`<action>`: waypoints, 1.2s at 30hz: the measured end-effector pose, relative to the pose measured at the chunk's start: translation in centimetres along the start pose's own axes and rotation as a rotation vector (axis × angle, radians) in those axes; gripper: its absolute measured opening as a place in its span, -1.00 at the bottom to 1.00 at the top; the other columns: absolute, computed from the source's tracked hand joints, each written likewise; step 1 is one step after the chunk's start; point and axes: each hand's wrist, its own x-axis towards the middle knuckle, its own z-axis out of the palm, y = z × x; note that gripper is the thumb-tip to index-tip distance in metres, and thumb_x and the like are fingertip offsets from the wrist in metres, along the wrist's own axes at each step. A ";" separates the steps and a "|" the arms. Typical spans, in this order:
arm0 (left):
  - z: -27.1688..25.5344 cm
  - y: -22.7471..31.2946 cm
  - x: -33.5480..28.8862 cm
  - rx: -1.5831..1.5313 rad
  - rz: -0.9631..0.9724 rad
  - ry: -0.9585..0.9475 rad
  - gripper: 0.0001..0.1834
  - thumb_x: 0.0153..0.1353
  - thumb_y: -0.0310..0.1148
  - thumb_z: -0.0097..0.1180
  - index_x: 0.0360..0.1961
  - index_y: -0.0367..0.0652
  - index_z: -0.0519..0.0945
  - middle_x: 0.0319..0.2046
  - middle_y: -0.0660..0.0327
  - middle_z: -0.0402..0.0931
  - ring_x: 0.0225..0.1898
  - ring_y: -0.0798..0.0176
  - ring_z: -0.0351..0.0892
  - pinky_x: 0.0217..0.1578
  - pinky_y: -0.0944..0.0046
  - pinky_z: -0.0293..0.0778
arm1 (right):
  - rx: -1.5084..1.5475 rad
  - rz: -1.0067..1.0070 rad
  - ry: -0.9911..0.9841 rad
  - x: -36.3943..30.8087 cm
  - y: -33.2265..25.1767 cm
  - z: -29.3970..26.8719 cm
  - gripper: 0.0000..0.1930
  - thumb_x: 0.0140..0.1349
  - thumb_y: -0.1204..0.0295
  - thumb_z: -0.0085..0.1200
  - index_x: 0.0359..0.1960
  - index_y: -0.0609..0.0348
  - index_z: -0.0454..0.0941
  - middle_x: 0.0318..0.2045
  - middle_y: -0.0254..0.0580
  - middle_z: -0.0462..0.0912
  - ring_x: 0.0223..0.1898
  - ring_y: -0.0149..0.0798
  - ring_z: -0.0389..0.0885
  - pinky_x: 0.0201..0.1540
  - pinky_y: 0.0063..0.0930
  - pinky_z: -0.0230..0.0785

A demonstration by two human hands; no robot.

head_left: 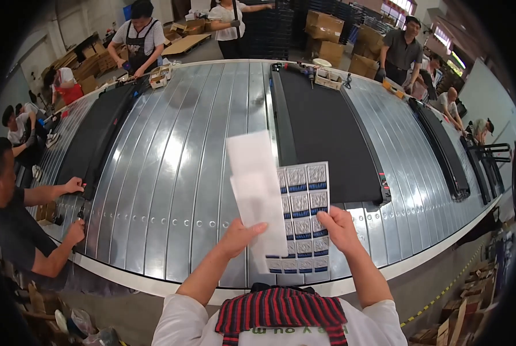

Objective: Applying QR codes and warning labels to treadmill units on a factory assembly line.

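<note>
My left hand [237, 237] pinches a few blank white sheets [258, 199], thumb on top. They overlap unevenly, one sticking out above the other. Behind them and to the right is a sticker sheet [301, 207] printed with rows of silver-and-blue labels. Its right edge is gripped by my right hand [339, 228], with the thumb in front. The white sheets cover the left part of the stickers. Both hands are held in front of my chest, over the near edge of the slatted metal conveyor [180, 230].
A black treadmill deck [321, 132] lies just beyond the sheets; others lie left [93, 138] and right [440, 144]. A person [24, 213] works close at left, others across. Parts bins [329, 79] and a power drill [311, 76] sit along the far edge.
</note>
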 end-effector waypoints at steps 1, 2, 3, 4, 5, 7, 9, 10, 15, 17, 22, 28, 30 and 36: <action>-0.5 0.6 -0.2 -0.021 -0.010 0.040 -0.60 0.15 -0.41 0.15 0.01 -0.32 0.42 -0.13 0.16 0.51 -0.09 0.26 0.51 -0.05 0.23 0.44 | -0.061 0.004 -0.034 -0.7 -0.3 0.3 -0.79 0.29 0.46 -0.07 -0.19 0.37 0.53 -0.36 -0.31 0.61 -0.33 -0.55 0.47 -0.25 -0.62 0.36; -1.2 1.4 -0.1 -0.093 0.045 0.005 -0.62 0.16 -0.40 0.14 -0.01 -0.32 0.44 -0.13 0.16 0.52 -0.11 0.27 0.51 -0.07 0.25 0.44 | -0.122 0.013 -0.064 -1.2 -0.4 0.5 -0.79 0.29 0.46 -0.07 -0.18 0.37 0.53 -0.36 -0.31 0.61 -0.33 -0.55 0.47 -0.25 -0.62 0.36; -1.8 2.2 0.2 -0.170 0.076 -0.024 -0.64 0.16 -0.39 0.13 -0.03 -0.31 0.46 -0.14 0.16 0.52 -0.13 0.28 0.52 -0.08 0.26 0.44 | -0.118 0.057 -0.061 -1.6 -0.6 0.8 -0.81 0.27 0.46 -0.04 -0.21 0.36 0.53 -0.36 -0.30 0.62 -0.32 -0.55 0.48 -0.25 -0.60 0.37; -2.1 2.8 0.3 -0.268 0.129 -0.075 -0.66 0.17 -0.39 0.12 -0.04 -0.31 0.48 -0.15 0.17 0.53 -0.14 0.30 0.52 -0.10 0.28 0.44 | -0.140 0.060 0.006 -1.7 -0.5 1.5 -0.81 0.25 0.47 -0.02 -0.22 0.35 0.52 -0.37 -0.29 0.62 -0.33 -0.53 0.50 -0.25 -0.60 0.37; -2.2 3.1 0.2 -0.267 0.113 -0.076 -0.67 0.17 -0.40 0.12 -0.05 -0.32 0.48 -0.15 0.17 0.53 -0.14 0.30 0.52 -0.10 0.28 0.44 | -0.163 0.060 0.079 -1.7 -0.3 2.1 -0.82 0.24 0.47 0.00 -0.23 0.35 0.52 -0.39 -0.28 0.63 -0.34 -0.51 0.51 -0.25 -0.59 0.38; -1.6 3.4 0.2 -0.324 0.134 -0.159 -0.68 0.16 -0.43 0.10 -0.06 -0.33 0.48 -0.15 0.18 0.53 -0.14 0.31 0.52 -0.10 0.28 0.44 | -0.472 -0.109 0.376 -1.8 0.0 3.7 -0.83 0.11 0.50 0.12 -0.27 0.29 0.50 -0.39 -0.21 0.61 -0.30 -0.35 0.57 -0.23 -0.52 0.39; -0.7 3.1 -0.5 -0.232 0.124 -0.106 -0.68 0.16 -0.45 0.10 -0.06 -0.34 0.48 -0.15 0.17 0.53 -0.15 0.31 0.52 -0.10 0.28 0.44 | -0.794 -0.343 0.513 -1.7 0.0 5.1 -0.68 -0.05 0.54 0.21 -0.20 0.21 0.47 -0.29 -0.09 0.52 -0.19 -0.09 0.51 -0.12 -0.36 0.35; -0.1 3.1 -0.8 -0.193 0.140 -0.100 -0.68 0.16 -0.46 0.10 -0.06 -0.34 0.48 -0.16 0.17 0.53 -0.15 0.32 0.52 -0.10 0.28 0.44 | -0.734 -0.249 0.535 -1.7 -0.1 5.7 -0.64 -0.08 0.54 0.22 -0.18 0.20 0.45 -0.24 -0.06 0.50 -0.13 -0.04 0.47 -0.08 -0.32 0.33; -0.1 4.1 -2.4 -0.035 0.238 -0.099 -0.70 0.14 -0.44 0.13 -0.11 -0.34 0.52 -0.20 0.18 0.54 -0.20 0.33 0.51 -0.16 0.32 0.43 | -0.819 -0.482 0.659 -1.2 -1.2 8.1 -0.54 -0.08 0.51 0.28 -0.08 0.17 0.42 -0.13 -0.09 0.44 -0.18 -0.14 0.48 -0.23 -0.38 0.41; -0.6 4.3 -3.1 0.072 0.295 -0.101 -0.71 0.14 -0.42 0.14 -0.12 -0.33 0.52 -0.22 0.20 0.54 -0.21 0.35 0.51 -0.17 0.34 0.42 | -0.669 -0.488 0.417 -1.3 -1.5 9.0 -0.59 -0.04 0.51 0.25 -0.10 0.18 0.45 -0.23 -0.15 0.51 -0.24 -0.19 0.51 -0.22 -0.41 0.41; -1.0 3.9 -4.3 0.026 0.360 -0.140 -0.71 0.16 -0.36 0.16 -0.15 -0.31 0.53 -0.24 0.23 0.54 -0.23 0.37 0.49 -0.19 0.37 0.41 | -0.435 -0.419 0.152 -2.2 -1.4 11.7 -0.66 0.03 0.50 0.19 -0.12 0.19 0.45 -0.25 -0.16 0.52 -0.26 -0.20 0.53 -0.21 -0.42 0.42; -1.5 3.0 -4.7 0.032 0.241 -0.221 -0.70 0.15 -0.35 0.17 -0.13 -0.31 0.53 -0.23 0.20 0.55 -0.22 0.35 0.51 -0.17 0.34 0.43 | -0.444 -0.364 0.065 -3.4 -0.7 13.0 -0.64 0.04 0.43 0.15 -0.09 0.21 0.43 -0.23 -0.06 0.53 -0.24 -0.12 0.53 -0.18 -0.37 0.40; -2.0 2.4 -4.9 -0.023 0.182 -0.200 -0.69 0.15 -0.36 0.17 -0.13 -0.32 0.52 -0.22 0.19 0.55 -0.22 0.32 0.52 -0.17 0.32 0.44 | -0.446 -0.313 0.060 -3.4 -0.1 13.4 -0.63 0.04 0.41 0.14 -0.08 0.21 0.44 -0.23 -0.04 0.53 -0.26 -0.09 0.54 -0.21 -0.36 0.41; -3.4 0.7 -6.0 -0.084 0.092 -0.116 -0.68 0.14 -0.38 0.18 -0.11 -0.33 0.52 -0.20 0.18 0.55 -0.21 0.31 0.53 -0.18 0.31 0.45 | -0.463 -0.256 -0.050 -3.1 2.0 14.1 -0.71 0.10 0.40 0.08 -0.14 0.23 0.45 -0.34 -0.03 0.52 -0.34 -0.07 0.55 -0.29 -0.34 0.41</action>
